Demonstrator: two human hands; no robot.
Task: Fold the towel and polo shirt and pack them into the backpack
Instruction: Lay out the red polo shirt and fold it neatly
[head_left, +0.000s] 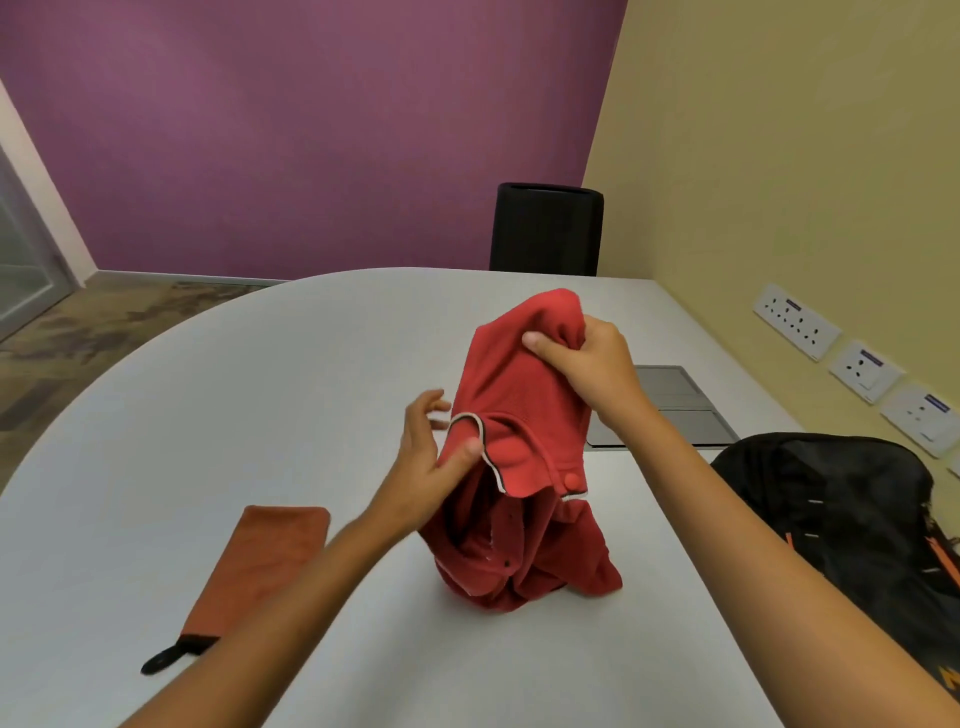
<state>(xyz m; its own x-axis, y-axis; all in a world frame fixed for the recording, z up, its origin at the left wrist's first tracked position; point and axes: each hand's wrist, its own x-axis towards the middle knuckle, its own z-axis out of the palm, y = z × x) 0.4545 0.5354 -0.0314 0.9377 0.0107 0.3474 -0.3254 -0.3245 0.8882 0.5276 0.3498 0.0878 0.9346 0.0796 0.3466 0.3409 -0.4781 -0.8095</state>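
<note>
**Red polo shirt lifted above the table, towel folded at the near left**

The right hand (587, 364) grips a bunched fold of the red polo shirt (519, 415), fingers and thumb curled tight into the cloth, and holds that part raised over the middle of the white table (208, 415). The rest of the shirt hangs down in a loose heap, and its lower folds rest crumpled on the table top, nearer the near edge than the far one. The collar, trimmed with a pale stripe, faces the camera, and the button placket shows below it.

The left hand (431, 457) meets the shirt at the collar: its thumb lies against the collar's striped edge, while the other fingers are spread and only loosely bent, apart from the cloth. Whether the thumb pinches the fabric or merely touches it cannot be told.

The orange-brown towel (260, 561) lies folded into a narrow strip toward the near left edge of the table, a black hanging loop at its near end, well apart from the shirt. The black backpack (841, 509) sits at the near right edge, beside the right forearm. A grey cable-box lid (670, 405) is set flush in the table behind the right wrist. A black chair back (545, 228) stands beyond the far edge, and wall sockets (795, 322) line the yellow wall at the right.
</note>
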